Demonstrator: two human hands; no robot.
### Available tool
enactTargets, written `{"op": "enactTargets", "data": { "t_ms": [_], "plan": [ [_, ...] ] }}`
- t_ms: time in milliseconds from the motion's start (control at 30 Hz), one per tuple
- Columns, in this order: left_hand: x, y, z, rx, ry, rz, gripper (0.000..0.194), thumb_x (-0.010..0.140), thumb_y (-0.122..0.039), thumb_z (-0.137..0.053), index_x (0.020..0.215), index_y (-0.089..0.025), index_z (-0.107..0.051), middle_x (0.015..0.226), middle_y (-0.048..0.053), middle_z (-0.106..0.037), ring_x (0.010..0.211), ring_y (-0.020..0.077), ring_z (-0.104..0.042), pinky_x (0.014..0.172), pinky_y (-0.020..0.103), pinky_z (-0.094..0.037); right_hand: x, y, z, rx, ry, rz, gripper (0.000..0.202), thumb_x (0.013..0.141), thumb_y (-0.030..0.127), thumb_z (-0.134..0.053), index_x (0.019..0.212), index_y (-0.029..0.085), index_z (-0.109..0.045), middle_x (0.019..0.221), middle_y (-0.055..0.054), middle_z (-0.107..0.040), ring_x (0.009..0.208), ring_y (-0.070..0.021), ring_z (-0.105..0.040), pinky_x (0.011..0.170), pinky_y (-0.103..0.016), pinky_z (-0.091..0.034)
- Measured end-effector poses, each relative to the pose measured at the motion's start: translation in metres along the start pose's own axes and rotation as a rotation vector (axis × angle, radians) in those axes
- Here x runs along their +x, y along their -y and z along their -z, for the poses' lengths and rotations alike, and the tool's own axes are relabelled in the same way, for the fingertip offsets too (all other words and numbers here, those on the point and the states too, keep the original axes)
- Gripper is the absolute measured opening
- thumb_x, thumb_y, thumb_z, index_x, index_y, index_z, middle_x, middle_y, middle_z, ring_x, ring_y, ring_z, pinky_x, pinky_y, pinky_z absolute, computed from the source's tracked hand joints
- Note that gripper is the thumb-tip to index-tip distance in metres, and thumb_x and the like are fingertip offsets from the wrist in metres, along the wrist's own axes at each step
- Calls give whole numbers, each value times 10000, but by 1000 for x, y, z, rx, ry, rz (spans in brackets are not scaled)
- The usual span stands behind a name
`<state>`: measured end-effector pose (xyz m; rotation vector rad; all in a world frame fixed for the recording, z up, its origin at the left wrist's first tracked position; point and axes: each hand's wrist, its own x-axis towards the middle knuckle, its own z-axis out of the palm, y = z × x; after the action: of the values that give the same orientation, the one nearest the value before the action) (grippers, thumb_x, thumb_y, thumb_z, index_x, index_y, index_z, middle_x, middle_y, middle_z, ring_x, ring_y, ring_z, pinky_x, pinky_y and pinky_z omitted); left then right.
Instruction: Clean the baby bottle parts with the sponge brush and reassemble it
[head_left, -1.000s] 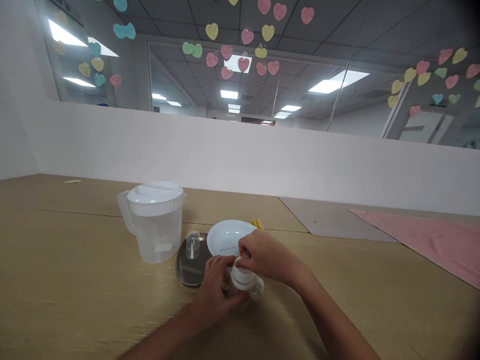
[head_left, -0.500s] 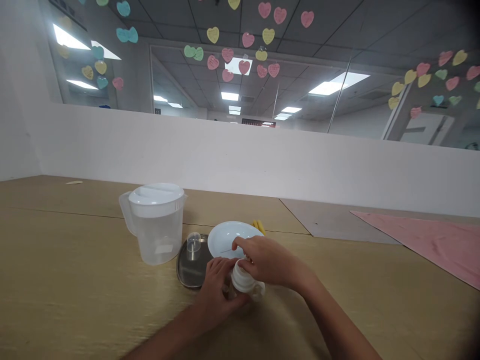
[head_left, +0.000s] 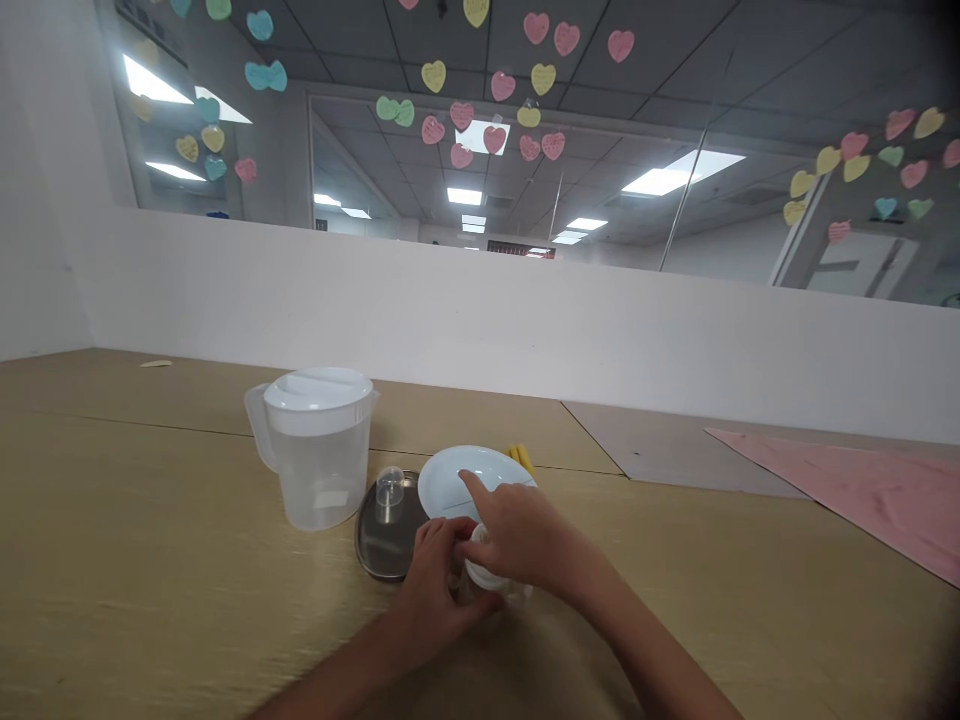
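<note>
My left hand (head_left: pixel 439 580) is closed around the side of a clear bottle (head_left: pixel 517 592) with a white top (head_left: pixel 484 575). Over that top lies my right hand (head_left: pixel 517 530), its index finger stretched out and its thumb apart, reaching across the white part. Its other fingers are hidden behind the hand, and most of the bottle is covered too. Just beyond my hands sits a white oval plate (head_left: pixel 442 485) with a thin dark line on it. To the left, a dark metal tray (head_left: pixel 386 550) carries a small clear cup (head_left: pixel 390 492).
A translucent lidded pitcher (head_left: pixel 322 470) stands left of the tray. Yellow sticks (head_left: pixel 521 458) lie behind the plate. A pink cloth (head_left: pixel 862 480) covers the right side of the table. A low white wall (head_left: pixel 487 320) closes off the back, below glass with heart-shaped notes.
My right hand has shifted slightly down, its index finger straightening and its thumb moving left over the white top. My left hand keeps its hold. The view has drifted slightly.
</note>
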<state>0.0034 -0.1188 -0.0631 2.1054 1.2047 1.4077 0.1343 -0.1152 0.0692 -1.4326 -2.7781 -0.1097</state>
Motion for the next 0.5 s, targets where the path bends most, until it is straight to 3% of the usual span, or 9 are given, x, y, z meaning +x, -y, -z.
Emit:
{"op": "enactTargets", "data": {
  "t_ms": [133, 200, 300, 500],
  "plan": [
    [0, 0, 0, 12, 10, 6, 636, 604, -343, -715, 1168, -197, -459, 1095, 98, -548, 1033, 280, -482, 875, 476, -421, 4, 3, -4, -39, -32, -104, 501, 819, 417, -427, 1198, 94, -487, 789, -136, -656, 727, -265, -611, 599, -321, -396],
    [0, -1, 1, 9, 22, 20, 656, 602, -357, -716, 1181, -202, -451, 1086, 95, -551, 1021, 275, -488, 862, 465, -430, 2, -2, -3, 8, 7, -43, 536, 771, 462, -484, 1195, 134, -488, 828, -123, -656, 773, -272, -607, 619, -322, -401],
    [-1, -2, 0, 16, 23, 40, 682, 602, -362, -713, 1203, -208, -430, 1048, 85, -564, 988, 265, -502, 838, 449, -443, -3, -7, -1, 69, 43, 69, 575, 709, 401, -552, 1224, 168, -451, 868, -104, -648, 806, -261, -596, 614, -299, -395],
    [-4, -1, -9, 146, -31, 41, 717, 628, -382, -686, 1237, -209, -349, 970, 63, -600, 996, 273, -514, 867, 500, -397, -1, 5, -1, 24, 53, -38, 273, 759, 281, -457, 950, 104, -541, 736, -111, -621, 665, -227, -590, 508, -269, -329]
  ]
}}
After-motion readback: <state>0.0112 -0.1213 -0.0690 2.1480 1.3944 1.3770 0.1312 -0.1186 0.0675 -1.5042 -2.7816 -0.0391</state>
